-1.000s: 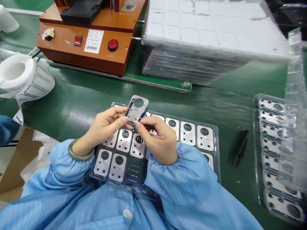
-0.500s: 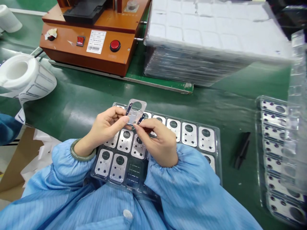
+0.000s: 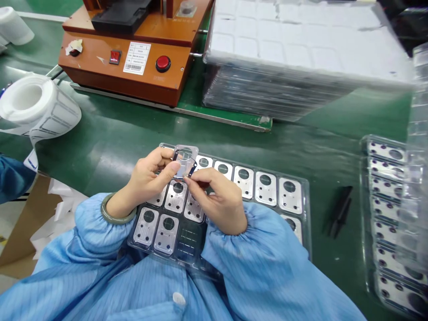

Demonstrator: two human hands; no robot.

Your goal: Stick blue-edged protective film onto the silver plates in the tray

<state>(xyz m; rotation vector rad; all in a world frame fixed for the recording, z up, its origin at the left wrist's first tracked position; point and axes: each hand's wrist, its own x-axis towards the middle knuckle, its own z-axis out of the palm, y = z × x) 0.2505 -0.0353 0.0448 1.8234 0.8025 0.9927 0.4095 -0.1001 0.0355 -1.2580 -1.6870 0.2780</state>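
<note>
Between my hands is a small rectangular plate (image 3: 183,168) with rounded corners, a large round hole and a dark edge strip. My left hand (image 3: 150,174) pinches its left side between thumb and fingers. At its lower right corner, my right hand (image 3: 219,196) has thumb and forefinger closed on the dark edging; the exact contact is partly hidden. Underneath lies a clear plastic tray (image 3: 302,196) holding rows of similar silver plates (image 3: 265,187), each with one large hole and smaller ones. A bare pocket (image 3: 187,240) shows in its near row.
Black tweezers (image 3: 341,211) lie to the right, beside another tray of plates (image 3: 384,187). An orange machine (image 3: 117,73) with a red button and a tall stack of clear trays (image 3: 267,89) stand behind. A sticker roll (image 3: 50,107) is at left, above a cardboard box (image 3: 23,218).
The plate has come down slightly and tipped flatter, with both hands still on it. My right fingers have shifted a little left. The whole view has drifted slightly.
</note>
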